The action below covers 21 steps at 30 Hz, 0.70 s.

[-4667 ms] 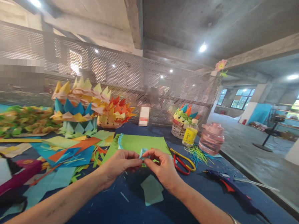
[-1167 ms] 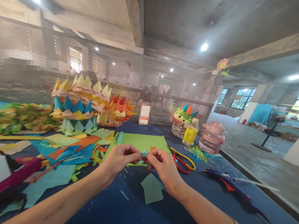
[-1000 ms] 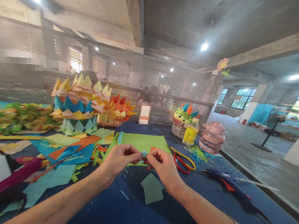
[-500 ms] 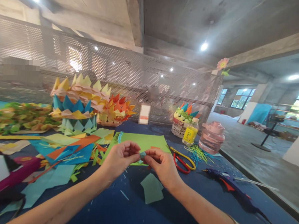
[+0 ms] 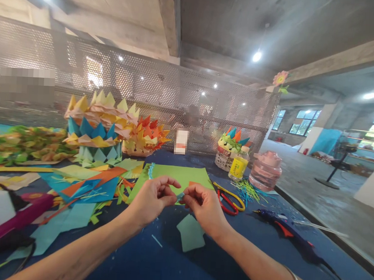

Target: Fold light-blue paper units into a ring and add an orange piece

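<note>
A small light-blue piece of folded paper [image 5: 180,196], partly hidden, is pinched in the right hand [image 5: 207,206], just beside the left hand [image 5: 154,197]; its exact shape is unclear.

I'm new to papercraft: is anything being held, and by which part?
The right hand pinches a small, light-blue folded paper piece by its right end; whether the left hand also touches it is unclear.

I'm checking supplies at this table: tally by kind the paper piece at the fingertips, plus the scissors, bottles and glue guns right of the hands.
Small blue paper piece: 1
Scissors: 1
Yellow-labelled bottle and pink bottle: 2
Glue gun: 1
Total: 5
</note>
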Motion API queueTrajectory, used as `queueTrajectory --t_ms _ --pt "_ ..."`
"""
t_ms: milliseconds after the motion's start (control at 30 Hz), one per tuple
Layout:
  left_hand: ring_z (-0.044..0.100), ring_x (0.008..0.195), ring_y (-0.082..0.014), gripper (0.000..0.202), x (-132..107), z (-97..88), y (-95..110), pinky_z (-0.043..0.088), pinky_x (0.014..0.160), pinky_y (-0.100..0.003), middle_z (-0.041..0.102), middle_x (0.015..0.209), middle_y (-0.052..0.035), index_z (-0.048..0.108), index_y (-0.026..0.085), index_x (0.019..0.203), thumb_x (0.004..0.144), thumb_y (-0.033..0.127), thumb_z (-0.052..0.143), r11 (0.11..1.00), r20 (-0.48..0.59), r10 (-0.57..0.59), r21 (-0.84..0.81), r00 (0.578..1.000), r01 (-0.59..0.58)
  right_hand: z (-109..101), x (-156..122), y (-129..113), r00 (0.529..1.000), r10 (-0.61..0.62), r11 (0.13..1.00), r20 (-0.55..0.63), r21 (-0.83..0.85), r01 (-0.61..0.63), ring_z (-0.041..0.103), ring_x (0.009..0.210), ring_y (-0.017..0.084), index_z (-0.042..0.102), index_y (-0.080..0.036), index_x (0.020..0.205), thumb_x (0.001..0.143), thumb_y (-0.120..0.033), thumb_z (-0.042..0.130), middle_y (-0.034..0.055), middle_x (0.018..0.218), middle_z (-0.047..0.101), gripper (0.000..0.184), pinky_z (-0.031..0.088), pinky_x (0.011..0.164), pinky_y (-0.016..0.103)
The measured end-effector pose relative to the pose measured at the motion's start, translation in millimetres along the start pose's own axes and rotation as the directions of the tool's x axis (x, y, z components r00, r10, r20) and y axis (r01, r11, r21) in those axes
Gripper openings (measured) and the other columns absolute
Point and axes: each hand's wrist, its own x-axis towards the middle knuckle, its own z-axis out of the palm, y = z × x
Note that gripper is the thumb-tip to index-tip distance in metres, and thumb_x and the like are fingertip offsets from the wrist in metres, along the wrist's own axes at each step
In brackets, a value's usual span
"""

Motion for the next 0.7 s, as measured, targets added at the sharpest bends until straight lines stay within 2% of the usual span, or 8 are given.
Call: queueTrajectory --t_ms 267,367,467,633,700 --pt "0.063 0.075 -0.0176 0.027 3 0.3 -5 0.047 0.074 -0.031 0.066 0.077 -0.0043 0.058 0.014 0.083 0.063 0.031 0.065 1.0 0.04 -0.01 -0.029 0.999 0.011 -2 1 3 1.0 -0.016 0.996 0.004 -0.092 0.017 0.062 0.066 0.014 0.062 -0.016 0.079 0.08 -0.023 0.058 0.0032 0.068 0.067 0.008 0.045 0.061 0.025" --pt "0.063 0.07 -0.0168 0.022 5 -0.6 -9 0.048 0.069 -0.03 0.065 0.072 -0.0021 0.057 0.016 0.079 0.064 0.031 0.065 1.0 0.058 0.009 -0.027 0.998 -0.008 -2 1 4 0.999 0.017 0.998 0.032 -0.064 -0.015 0.061 0.064 0.014 0.061 -0.016 0.083 0.08 -0.026 0.058 0.0033 0.07 0.068 0.011 0.045 0.057 0.024" --pt "0.06 0.062 -0.0141 0.017 6 -0.9 -10 0.047 0.063 -0.028 0.06 0.063 0.0016 0.055 0.017 0.072 0.065 0.029 0.066 0.999 0.033 0.03 -0.012 0.999 -0.03 -1 1 5 1.0 0.016 0.998 0.018 -0.058 -0.015 0.061 0.062 0.014 0.058 -0.017 0.091 0.081 -0.029 0.059 0.0027 0.07 0.068 0.016 0.045 0.055 0.024" --pt "0.056 0.056 -0.012 0.016 4 0.1 -8 0.046 0.059 -0.026 0.057 0.057 0.0038 0.054 0.018 0.067 0.065 0.027 0.066 0.998 -0.01 0.062 -0.012 0.998 -0.062 -2 0 3 0.992 -0.12 0.966 -0.042 -0.234 0.107 0.061 0.067 0.015 0.06 -0.019 0.078 0.079 -0.025 0.06 0.0023 0.073 0.066 0.007 0.048 0.064 0.027" --pt "0.056 0.055 -0.0121 0.015 3 0.6 -8 0.046 0.058 -0.026 0.057 0.057 0.0037 0.054 0.018 0.067 0.065 0.027 0.066 0.998 -0.014 0.07 -0.005 0.997 -0.07 -2 0 3 0.987 -0.148 0.958 -0.054 -0.254 0.13 0.062 0.068 0.015 0.06 -0.019 0.078 0.078 -0.024 0.06 0.0023 0.075 0.066 0.005 0.049 0.066 0.028"
